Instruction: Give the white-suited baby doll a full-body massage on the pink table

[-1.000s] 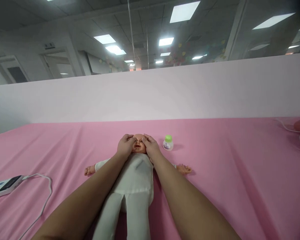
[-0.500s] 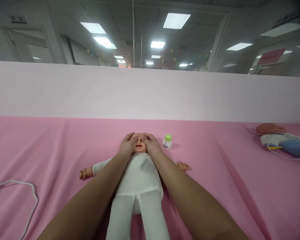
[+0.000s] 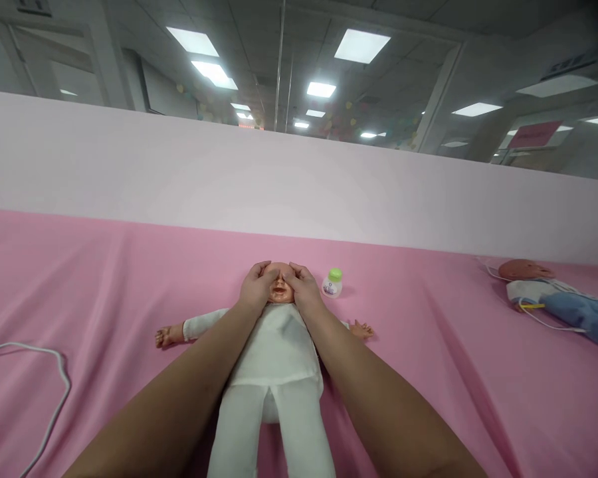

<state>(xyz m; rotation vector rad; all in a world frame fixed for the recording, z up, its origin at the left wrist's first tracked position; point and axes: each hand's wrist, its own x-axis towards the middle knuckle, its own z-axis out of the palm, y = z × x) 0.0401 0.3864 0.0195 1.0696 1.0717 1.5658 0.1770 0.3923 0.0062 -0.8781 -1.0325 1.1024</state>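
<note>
A baby doll [image 3: 279,345] in white clothes lies on its back on the pink cloth, arms spread out and legs toward me. Its head is cupped from both sides. My left hand [image 3: 257,288] curves around the left side of the head, with the thumb on the face near the eye. On the other side my right hand [image 3: 303,287] does the same, its thumb close to the nose. Both palms and thumbs cover the doll's cheeks and eyes; the mouth and part of the forehead show. Just right of my right hand stands a small clear bottle [image 3: 331,285] with a green cap.
Pink cloth [image 3: 99,279] covers the table up to a white wall panel [image 3: 229,179] with glass above it. At the far right lies a second doll [image 3: 578,309] in white and blue, with thin tubing. A white cable [image 3: 62,372] curves over the cloth at the left.
The head view has tilted a little, so the table edge now slopes down to the right. Both hands stay on the doll's head, with the thumbs barely shifted.
</note>
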